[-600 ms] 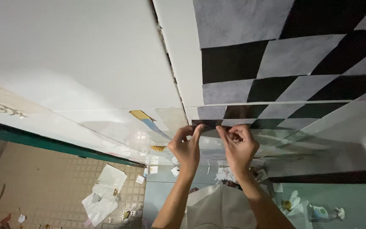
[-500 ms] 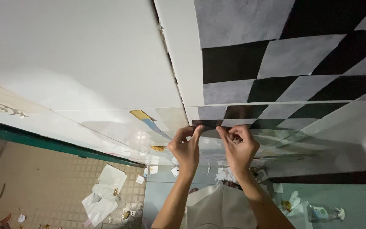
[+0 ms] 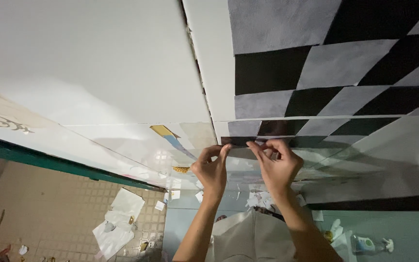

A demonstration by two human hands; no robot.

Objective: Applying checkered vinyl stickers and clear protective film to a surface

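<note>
Head camera: both of a person's bare hands are raised to a wall panel painted in a black-and-grey checker pattern (image 3: 316, 73). The left hand (image 3: 212, 170) and right hand (image 3: 277, 165) sit close together at the lower edge of the pattern, thumbs and forefingers pinched on a thin dark strip (image 3: 241, 141) that lies against the wall just beside a vertical seam (image 3: 200, 82). The left fingers (image 3: 225, 150) grip the strip's left end; the right fingers (image 3: 260, 148) press it flat. A plain white panel (image 3: 83, 63) adjoins on the left. Torn paper scraps (image 3: 120, 221) lie on the tiled floor (image 3: 49, 208) below.
</note>
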